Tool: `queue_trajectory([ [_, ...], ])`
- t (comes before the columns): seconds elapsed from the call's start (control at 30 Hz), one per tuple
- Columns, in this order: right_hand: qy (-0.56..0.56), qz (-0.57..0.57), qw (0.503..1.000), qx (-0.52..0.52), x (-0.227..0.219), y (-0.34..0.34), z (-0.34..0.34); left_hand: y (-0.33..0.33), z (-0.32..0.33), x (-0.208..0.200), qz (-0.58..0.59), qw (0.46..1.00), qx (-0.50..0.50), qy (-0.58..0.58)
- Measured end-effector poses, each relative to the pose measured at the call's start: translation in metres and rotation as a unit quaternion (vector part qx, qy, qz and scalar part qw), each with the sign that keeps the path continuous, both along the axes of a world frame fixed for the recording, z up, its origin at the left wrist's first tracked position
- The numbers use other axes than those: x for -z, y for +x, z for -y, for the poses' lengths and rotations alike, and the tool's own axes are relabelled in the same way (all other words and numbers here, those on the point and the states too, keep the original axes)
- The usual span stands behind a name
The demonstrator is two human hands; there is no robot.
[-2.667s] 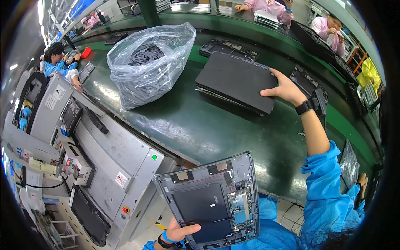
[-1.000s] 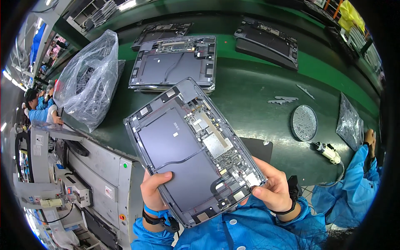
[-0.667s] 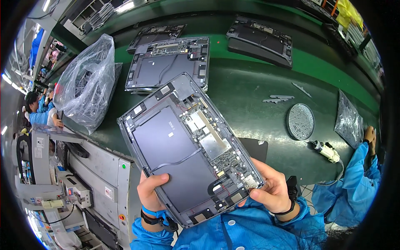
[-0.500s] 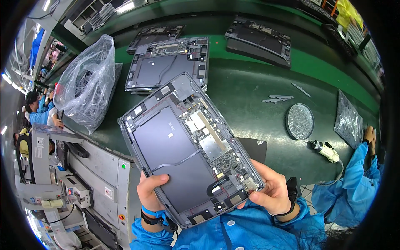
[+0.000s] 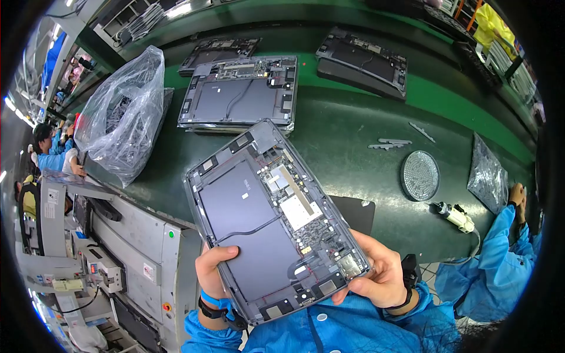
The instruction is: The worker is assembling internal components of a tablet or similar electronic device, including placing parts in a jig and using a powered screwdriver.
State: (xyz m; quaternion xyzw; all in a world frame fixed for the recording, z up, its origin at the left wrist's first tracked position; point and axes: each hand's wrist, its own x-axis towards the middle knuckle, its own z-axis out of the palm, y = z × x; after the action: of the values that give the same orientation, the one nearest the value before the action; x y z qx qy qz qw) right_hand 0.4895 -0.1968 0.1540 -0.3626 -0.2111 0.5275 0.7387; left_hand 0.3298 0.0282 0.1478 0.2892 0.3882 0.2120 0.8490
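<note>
Our left hand (image 5: 212, 272) and right hand (image 5: 381, 272), fingers clamped on its edges, hold the rectangular dark-grey tablet (image 5: 273, 250) before the green workbench (image 5: 347, 129), flat purplish-grey battery (image 5: 231, 206) and speckled circuit board (image 5: 315, 234) fitted, inside uncovered, the black ribbon cable (image 5: 250, 232) perhaps plugged in.

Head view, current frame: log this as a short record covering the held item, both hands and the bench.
Held item: open-backed flat device, circuit board exposed
Left hand: grips its lower left edge
Right hand: grips its lower right corner
Green bench, left: clear plastic bag, dark pieces inside
Bench, beyond: stack of similar devices
Bench, right: round dish, cream handheld tool
</note>
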Motion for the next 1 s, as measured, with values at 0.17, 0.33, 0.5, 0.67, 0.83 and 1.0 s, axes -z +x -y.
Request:
queue_trajectory([
  [0.17,-0.019,-0.018,1.000,-0.005,-0.003,0.000,-0.002,-0.007,0.003,-0.004,-0.020,1.000,-0.011,-0.007],
  [0.33,-0.039,-0.051,0.998,-0.013,0.004,0.002,-0.005,-0.002,0.010,-0.022,-0.028,0.999,-0.019,-0.015],
  [0.5,-0.031,-0.093,0.995,0.006,0.008,0.002,-0.009,-0.004,0.008,-0.018,0.007,0.999,0.011,-0.047],
  [0.67,-0.023,-0.148,0.989,0.009,0.010,0.000,-0.010,-0.007,0.007,-0.016,-0.002,0.998,0.010,-0.063],
  [0.83,-0.022,-0.096,0.995,-0.020,0.008,0.002,-0.008,-0.013,0.010,-0.013,0.000,1.000,0.004,-0.015],
  [1.0,-0.024,-0.045,0.997,-0.065,0.005,-0.002,-0.004,-0.028,0.011,0.000,-0.023,0.998,-0.027,0.050],
])
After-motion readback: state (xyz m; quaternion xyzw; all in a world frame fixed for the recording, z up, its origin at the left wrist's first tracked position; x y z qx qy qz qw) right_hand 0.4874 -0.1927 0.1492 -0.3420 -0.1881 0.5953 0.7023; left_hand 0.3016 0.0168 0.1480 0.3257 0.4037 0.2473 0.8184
